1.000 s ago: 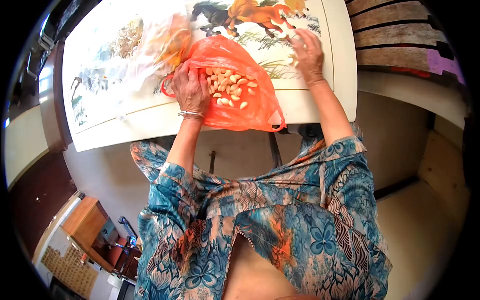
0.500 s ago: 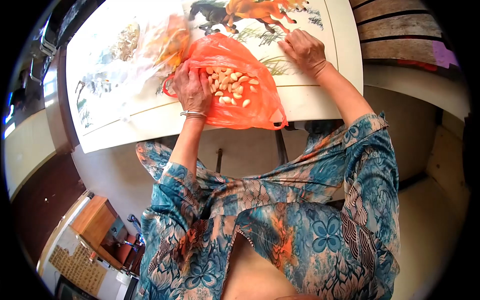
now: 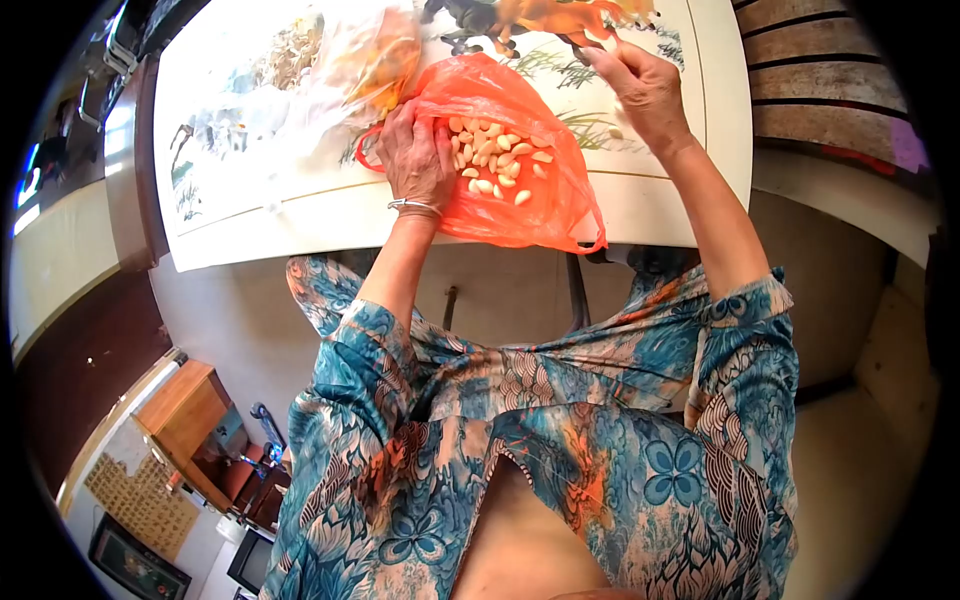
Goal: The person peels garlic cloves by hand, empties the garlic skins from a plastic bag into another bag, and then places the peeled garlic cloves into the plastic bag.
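Note:
A red plastic bag [image 3: 480, 222] lies spread on the table, with several peeled garlic cloves [image 3: 488, 150] on it. My left hand [image 3: 418, 160], wearing a bracelet at the wrist, grips the bag's left side with bent fingers. My right hand [image 3: 650, 97] is raised to the right of the bag, over the table's picture of horses. Its thumb and fingertips are pinched together; what they hold, if anything, is too small to make out. Just below this hand, a small pale piece [image 3: 618, 108] shows beside the palm.
Left of the red bag lies a clear plastic bag [image 3: 350, 70] on the white printed table [image 3: 270, 235]. Dry, pale peelings [image 3: 292, 52] are heaped behind it. A slatted wooden bench [image 3: 805, 82] stands to the right. Table legs [image 3: 577, 290] show below the edge.
My right hand has lifted and turned, and its thumb and fingertips now meet in a pinch. My left hand stays on the red bag. The whole view has shifted slightly.

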{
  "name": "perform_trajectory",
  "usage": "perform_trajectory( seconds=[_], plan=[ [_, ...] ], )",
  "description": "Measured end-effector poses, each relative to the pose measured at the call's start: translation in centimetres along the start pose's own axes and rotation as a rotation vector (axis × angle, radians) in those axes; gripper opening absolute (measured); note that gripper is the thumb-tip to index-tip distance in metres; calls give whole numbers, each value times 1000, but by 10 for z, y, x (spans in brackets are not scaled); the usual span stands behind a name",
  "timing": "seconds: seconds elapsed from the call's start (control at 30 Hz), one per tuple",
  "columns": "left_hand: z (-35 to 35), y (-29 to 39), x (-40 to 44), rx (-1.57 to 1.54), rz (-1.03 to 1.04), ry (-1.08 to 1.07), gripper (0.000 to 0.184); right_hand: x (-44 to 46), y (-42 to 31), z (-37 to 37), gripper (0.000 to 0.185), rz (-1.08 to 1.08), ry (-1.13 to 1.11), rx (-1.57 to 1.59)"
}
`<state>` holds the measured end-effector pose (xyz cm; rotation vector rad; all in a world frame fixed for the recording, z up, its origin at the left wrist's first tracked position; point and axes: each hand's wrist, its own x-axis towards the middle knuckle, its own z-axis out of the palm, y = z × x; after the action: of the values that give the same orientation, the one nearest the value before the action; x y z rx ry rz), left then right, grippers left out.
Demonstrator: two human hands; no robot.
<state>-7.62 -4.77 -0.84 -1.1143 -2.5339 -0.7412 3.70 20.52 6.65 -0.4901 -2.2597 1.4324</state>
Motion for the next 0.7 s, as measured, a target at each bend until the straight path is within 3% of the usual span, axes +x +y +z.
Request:
perform_trajectory(
  seconds=[0.1, 0.17, 0.23, 0.3, 0.43, 0.57, 0.63, 0.7],
  plan=[
    [2, -1, 0, 17, -9, -9, 35, -2, -56, 39, 27, -196, -78, 165],
    [5, -7, -2, -73, -130, -109, 38, -9, -79, 67, 25, -283, -289, 126],
    [3, -3, -2, -104, -135, -101, 41, -15, -85, 91, 22, -561, -374, -427],
    [-6, 6, -1, -74, -32, 16, 43, -19, -71, 102, 20, -582, -412, -563],
    [3, -2, -1, 42, -17, -13, 36, -24, -47, 92, 17, -602, -348, -584],
    [4, -1, 0, 38, -16, 10, 32, -23, -47, 50, 14, -538, -163, -236],
    [4, -1, -1, 29, -9, 18, 32, -19, -15, 21, 17, -361, -27, -242],
    [3, -2, -2, 34, -13, 15, 31, -19, 10, -12, 21, -48, 52, -544]
  ],
)
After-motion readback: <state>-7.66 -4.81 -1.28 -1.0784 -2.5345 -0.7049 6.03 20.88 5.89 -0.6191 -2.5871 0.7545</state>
